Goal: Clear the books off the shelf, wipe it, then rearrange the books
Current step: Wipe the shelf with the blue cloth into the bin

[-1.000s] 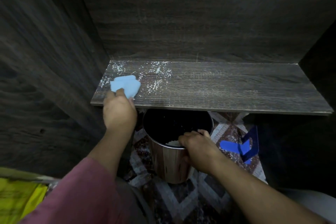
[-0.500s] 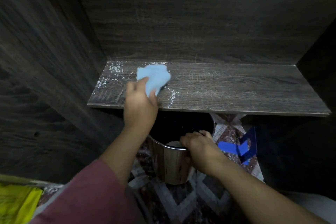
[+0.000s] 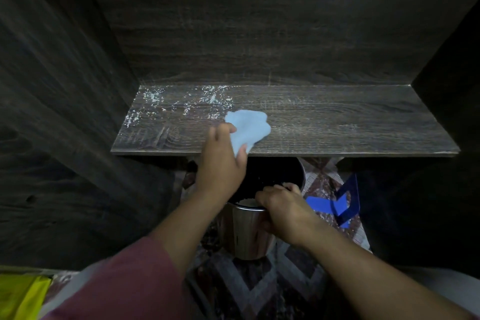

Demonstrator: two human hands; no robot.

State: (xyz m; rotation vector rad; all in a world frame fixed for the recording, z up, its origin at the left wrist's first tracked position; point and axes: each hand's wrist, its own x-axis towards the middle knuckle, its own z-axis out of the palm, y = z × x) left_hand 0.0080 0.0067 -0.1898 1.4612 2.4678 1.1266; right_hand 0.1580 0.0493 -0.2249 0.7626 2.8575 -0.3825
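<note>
Left hand (image 3: 220, 163), gripping a blue cloth (image 3: 249, 125), has swept from the shelf's (image 3: 337, 125) left to centre frame; right hand (image 3: 283, 205) grips the bin (image 3: 246, 236); wiping looks unfinished.

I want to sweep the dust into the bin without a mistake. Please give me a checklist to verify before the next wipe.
1. Shelf free of books: ok.
2. Left hand grips the blue cloth: ok.
3. Right hand holds the steel bin by its rim: ok.
4. Bin opening below the shelf's front edge, under the cloth: ok.
5. White dust gone from the shelf's left rear: not ok.
6. Room left in the bin: cannot tell.
</note>
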